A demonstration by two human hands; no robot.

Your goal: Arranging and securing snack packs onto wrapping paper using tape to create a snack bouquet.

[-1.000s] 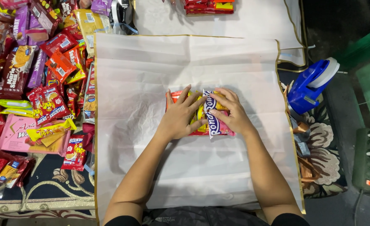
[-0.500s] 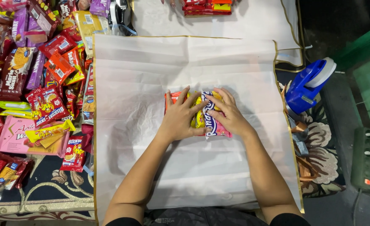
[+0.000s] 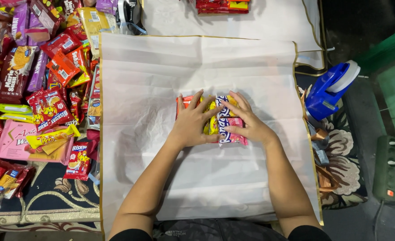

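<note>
Both hands, left hand (image 3: 192,124) and right hand (image 3: 246,122), press flat on the snack packets (image 3: 219,122) bunched mid white wrapping sheet (image 3: 206,187), sheet unfolded, nothing taped.

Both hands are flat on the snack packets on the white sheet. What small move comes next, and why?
Probably square the snack packets a little tighter: left hand and right hand press on the bundle mid-sheet, with white paper spread bare all round it.
</note>
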